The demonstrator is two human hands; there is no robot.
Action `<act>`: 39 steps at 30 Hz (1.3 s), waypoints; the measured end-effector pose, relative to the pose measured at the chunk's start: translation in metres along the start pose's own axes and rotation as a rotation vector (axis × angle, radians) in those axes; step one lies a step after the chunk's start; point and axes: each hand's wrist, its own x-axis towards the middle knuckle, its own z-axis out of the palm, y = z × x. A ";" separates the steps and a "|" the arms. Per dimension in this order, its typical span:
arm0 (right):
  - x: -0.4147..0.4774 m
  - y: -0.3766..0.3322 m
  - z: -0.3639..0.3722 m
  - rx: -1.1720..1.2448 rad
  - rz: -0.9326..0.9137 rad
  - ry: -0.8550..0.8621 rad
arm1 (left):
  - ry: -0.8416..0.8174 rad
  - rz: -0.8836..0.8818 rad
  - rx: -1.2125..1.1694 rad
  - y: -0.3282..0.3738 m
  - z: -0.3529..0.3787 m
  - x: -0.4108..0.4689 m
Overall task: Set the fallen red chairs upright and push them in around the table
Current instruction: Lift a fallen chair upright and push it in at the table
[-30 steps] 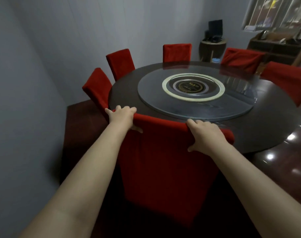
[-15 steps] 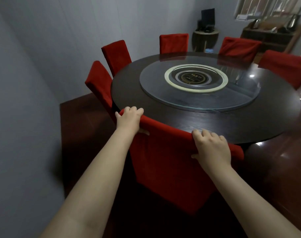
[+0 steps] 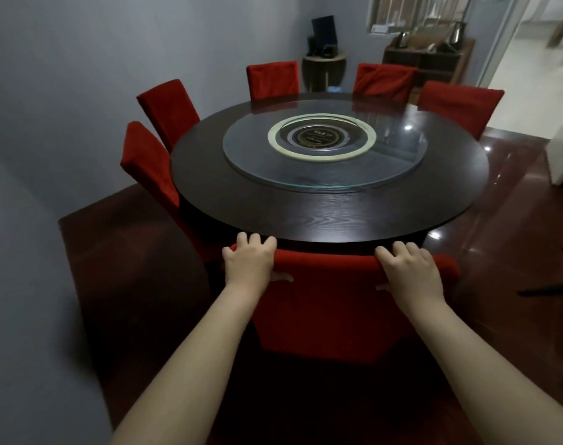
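A red chair [image 3: 331, 306] stands upright right in front of me, its back against the near edge of the round dark table [image 3: 305, 207]. My left hand [image 3: 249, 263] grips the left end of its top rail, fingers curled over the top and thumb on the back. My right hand [image 3: 408, 271] grips the right end the same way. Several other red chairs stand upright around the table: two on the left [image 3: 146, 162] [image 3: 169, 107], one at the far side [image 3: 272, 79], two at the far right [image 3: 384, 80] [image 3: 456, 107].
A glass turntable [image 3: 325, 155] lies on the table's middle. A grey wall runs close along the left. A small round stand with a dark monitor [image 3: 324, 64] and a wooden shelf [image 3: 429, 61] sit at the back. Glossy red-brown floor [image 3: 511, 220] opens to the right.
The chair I hold has moved forward until its back meets the table edge and now sits square to it. My view has swung left, showing more floor on the right.
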 end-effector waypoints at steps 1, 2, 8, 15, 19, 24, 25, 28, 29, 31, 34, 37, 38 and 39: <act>-0.003 -0.002 0.002 0.016 -0.001 0.014 | 0.006 -0.007 0.005 -0.001 0.002 -0.001; -0.007 -0.004 0.005 0.032 0.001 0.023 | -0.005 -0.012 0.008 -0.003 0.003 -0.001; -0.016 -0.039 0.011 0.108 -0.030 0.063 | -0.064 -0.076 0.003 -0.032 0.007 0.002; -0.029 -0.065 0.020 0.069 -0.047 0.101 | -0.069 -0.120 -0.019 -0.049 0.019 -0.009; -0.039 -0.069 0.021 0.049 -0.048 0.122 | -0.069 -0.132 -0.019 -0.052 0.023 -0.018; -0.066 -0.079 0.031 0.037 -0.084 0.171 | -0.084 -0.131 0.016 -0.057 0.036 -0.041; -0.072 -0.081 0.033 0.031 -0.077 0.177 | -0.075 -0.127 0.032 -0.058 0.040 -0.048; -0.088 -0.086 0.038 -0.002 -0.081 0.171 | -0.046 -0.112 0.083 -0.060 0.047 -0.065; -0.091 -0.086 0.039 -0.009 -0.092 0.157 | -0.037 -0.104 0.095 -0.060 0.049 -0.071; -0.098 -0.085 0.042 -0.028 -0.112 0.115 | -0.045 -0.095 0.109 -0.057 0.053 -0.081; -0.100 -0.087 0.028 -0.034 -0.105 -0.006 | -0.105 -0.176 0.036 -0.047 0.049 -0.088; -0.099 -0.084 0.009 0.088 -0.153 -0.254 | -0.224 -0.283 -0.053 -0.028 0.031 -0.090; -0.097 -0.080 0.003 0.213 -0.144 -0.315 | -0.253 -0.275 -0.102 -0.021 0.026 -0.089; -0.097 -0.075 -0.005 0.385 -0.114 -0.362 | -0.291 -0.248 -0.189 -0.012 0.021 -0.091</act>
